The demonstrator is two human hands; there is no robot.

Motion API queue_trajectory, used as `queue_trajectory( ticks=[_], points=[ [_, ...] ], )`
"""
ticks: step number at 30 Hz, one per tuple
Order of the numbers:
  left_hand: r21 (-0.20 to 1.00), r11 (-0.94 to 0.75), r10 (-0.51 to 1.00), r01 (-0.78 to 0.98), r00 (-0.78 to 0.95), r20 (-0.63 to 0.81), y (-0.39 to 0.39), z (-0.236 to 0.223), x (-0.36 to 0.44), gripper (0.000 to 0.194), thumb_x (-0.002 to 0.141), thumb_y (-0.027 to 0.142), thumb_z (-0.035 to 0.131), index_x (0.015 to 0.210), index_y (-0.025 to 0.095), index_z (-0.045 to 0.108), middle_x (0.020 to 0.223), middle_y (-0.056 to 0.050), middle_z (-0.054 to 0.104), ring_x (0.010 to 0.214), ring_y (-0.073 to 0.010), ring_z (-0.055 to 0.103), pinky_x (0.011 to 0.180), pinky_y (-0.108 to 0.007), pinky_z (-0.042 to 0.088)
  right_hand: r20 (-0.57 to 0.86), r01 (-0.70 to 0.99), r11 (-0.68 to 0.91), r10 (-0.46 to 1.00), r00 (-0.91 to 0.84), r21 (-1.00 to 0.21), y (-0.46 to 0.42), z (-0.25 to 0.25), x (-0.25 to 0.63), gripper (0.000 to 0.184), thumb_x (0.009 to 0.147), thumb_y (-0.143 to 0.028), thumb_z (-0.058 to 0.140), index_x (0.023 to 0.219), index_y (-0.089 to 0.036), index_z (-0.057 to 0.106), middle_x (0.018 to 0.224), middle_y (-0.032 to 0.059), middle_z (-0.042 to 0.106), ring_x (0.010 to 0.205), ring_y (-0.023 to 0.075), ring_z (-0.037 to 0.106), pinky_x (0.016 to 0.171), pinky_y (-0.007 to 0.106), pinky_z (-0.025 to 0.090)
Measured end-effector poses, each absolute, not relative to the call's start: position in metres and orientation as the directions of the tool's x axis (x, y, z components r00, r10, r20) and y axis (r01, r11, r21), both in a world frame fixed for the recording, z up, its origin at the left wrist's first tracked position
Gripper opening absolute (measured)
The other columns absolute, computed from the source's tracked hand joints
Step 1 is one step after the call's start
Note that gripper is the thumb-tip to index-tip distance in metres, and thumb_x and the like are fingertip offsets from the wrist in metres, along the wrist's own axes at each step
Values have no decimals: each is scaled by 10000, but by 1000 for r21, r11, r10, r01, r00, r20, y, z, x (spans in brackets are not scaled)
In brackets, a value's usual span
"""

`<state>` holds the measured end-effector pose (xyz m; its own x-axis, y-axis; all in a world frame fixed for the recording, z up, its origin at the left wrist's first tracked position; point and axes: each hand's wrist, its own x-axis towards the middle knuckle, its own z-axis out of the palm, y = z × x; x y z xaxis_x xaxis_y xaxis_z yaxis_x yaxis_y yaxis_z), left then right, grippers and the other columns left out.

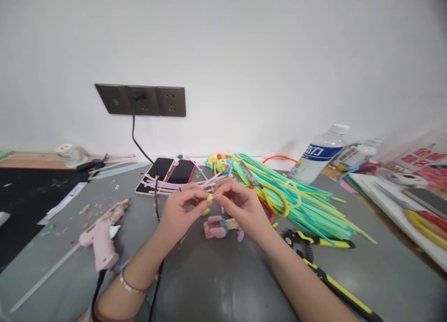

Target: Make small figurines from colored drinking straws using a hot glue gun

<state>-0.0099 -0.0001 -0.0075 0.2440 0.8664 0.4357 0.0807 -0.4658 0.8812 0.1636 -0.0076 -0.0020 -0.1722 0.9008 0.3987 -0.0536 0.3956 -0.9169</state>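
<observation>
Between the fingertips of both hands is a small yellow piece [210, 197], too small to make out exactly. My left hand [185, 208] pinches it from one side, a ring on one finger. On the other side, my right hand [239, 205] closes thumb and fingers on it too. Just below lies a small pink-and-red figure-like piece [214, 229] with a blue band and a pale stem, partly behind the right hand. Another yellow piece [205, 212] rests under the left fingertips, and a loose lilac piece [240, 236] sits by the right wrist.
Left, a pink glue gun [103, 247] with a glue stick lies on the grey table. Behind are two phones [180, 172] and lilac pipe cleaners [153, 186]. To the right are green pipe cleaners [307, 201], scissors [279, 203], pliers [335, 284] and a bottle [317, 156]. A black cord [156, 205] crosses the table.
</observation>
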Motion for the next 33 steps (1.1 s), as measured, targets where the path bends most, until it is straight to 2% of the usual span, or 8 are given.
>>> queue_trajectory(
  ticks=[5, 9, 14, 18, 22, 25, 28, 33],
  points=[
    [925, -379, 896, 32, 262, 358, -2, -8, -7, 50, 793, 203, 720, 776, 165, 747, 815, -47, 692, 759, -146, 647, 625, -207, 530, 405, 1, 410, 902, -152, -912, -7, -4, 162, 126, 879, -250, 636, 771, -207, 588, 860, 29, 579, 811, 179, 545, 698, 307, 419],
    [952, -304, 919, -27, 255, 301, -2, -7, -5, 101, 817, 240, 703, 774, 157, 742, 770, -31, 668, 682, -124, 619, 584, -200, 516, 427, 18, 434, 892, -147, -901, -6, -6, 162, 128, 879, -247, 644, 775, -209, 581, 856, 29, 570, 829, 187, 541, 707, 311, 417],
    [962, -258, 928, -87, 254, 272, 0, -8, -5, 125, 832, 271, 709, 778, 160, 731, 698, 7, 620, 605, -88, 544, 565, -187, 474, 378, -79, 370, 916, -133, -926, -6, -8, 161, 153, 873, -297, 683, 784, -216, 589, 858, 16, 558, 810, 172, 533, 714, 301, 422],
    [962, -241, 932, -132, 244, 267, -1, -10, -3, 159, 844, 302, 709, 766, 163, 722, 675, 20, 592, 576, -80, 511, 538, -183, 452, 277, -200, 245, 949, -153, -949, -6, -7, 159, 216, 838, -386, 729, 777, -213, 615, 827, 4, 558, 762, 155, 516, 686, 278, 431],
    [946, -279, 906, -164, 283, 316, -3, -9, -3, 178, 859, 307, 701, 753, 164, 711, 683, 11, 597, 572, -85, 522, 525, -191, 441, 136, -339, 32, 948, -287, -940, -8, -1, 161, 283, 791, -430, 771, 748, -204, 606, 838, -5, 573, 702, 131, 530, 689, 271, 467],
    [931, -320, 867, -177, 342, 363, -2, -6, -5, 193, 846, 309, 722, 719, 164, 709, 672, -1, 611, 599, -101, 544, 560, -209, 453, 42, -391, -145, 902, -431, -909, -9, 3, 166, 299, 753, -402, 815, 739, -193, 601, 834, -8, 567, 699, 125, 553, 671, 258, 472],
    [910, -386, 811, -150, 415, 413, -1, -3, -9, 246, 836, 365, 735, 698, 163, 709, 685, -33, 640, 663, -137, 587, 635, -251, 479, -23, -343, -254, 831, -556, -905, -9, 4, 174, 312, 756, -392, 821, 752, -180, 593, 747, -20, 539, 658, 115, 528, 616, 237, 428],
    [830, -557, 681, -26, 558, 475, -3, 1, -17, 262, 915, 380, 641, 772, 172, 714, 771, -72, 682, 733, -160, 613, 704, -279, 480, -58, -202, -253, 745, -664, -946, -11, 8, 184, 302, 799, -396, 790, 773, -163, 600, 731, -6, 591, 671, 125, 593, 616, 234, 431]
  ],
)
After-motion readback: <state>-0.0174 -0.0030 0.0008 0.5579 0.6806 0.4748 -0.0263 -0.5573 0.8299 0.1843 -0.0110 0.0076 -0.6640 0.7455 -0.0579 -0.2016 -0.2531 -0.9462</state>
